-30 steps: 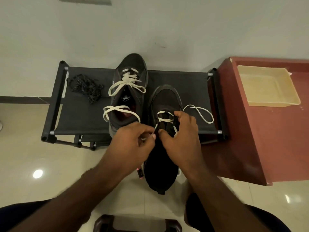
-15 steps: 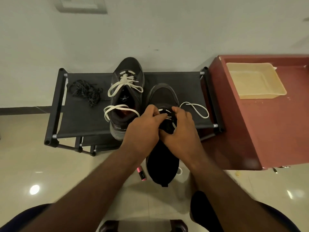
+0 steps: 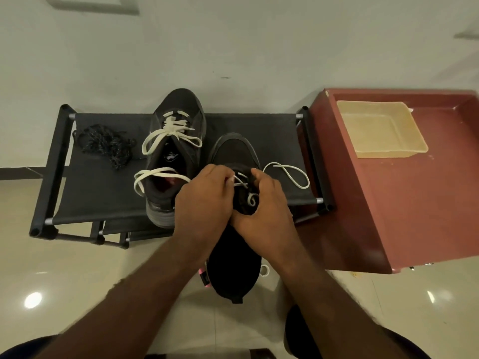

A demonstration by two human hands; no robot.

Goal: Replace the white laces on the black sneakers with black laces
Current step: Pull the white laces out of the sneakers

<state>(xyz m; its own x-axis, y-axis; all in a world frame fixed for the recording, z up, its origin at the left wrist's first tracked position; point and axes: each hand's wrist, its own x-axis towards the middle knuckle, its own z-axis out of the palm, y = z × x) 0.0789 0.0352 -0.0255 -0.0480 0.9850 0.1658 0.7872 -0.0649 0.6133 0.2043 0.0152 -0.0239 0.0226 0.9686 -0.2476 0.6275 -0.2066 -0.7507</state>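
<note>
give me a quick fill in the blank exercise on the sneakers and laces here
1. The black laces lie bundled on the rack, to the ____ of both sneakers.
2. The far sneaker, which no hand touches, has ____ laces.
3. The left hand and the right hand grip the white lace of the near sneaker, the ____ one of the pair.
4. The beige tray sits on a table coloured ____.

Missing words: left; white; right; red

Head-worn view, looking steeply down (wide-angle), close above rack (image 3: 103, 182)
</note>
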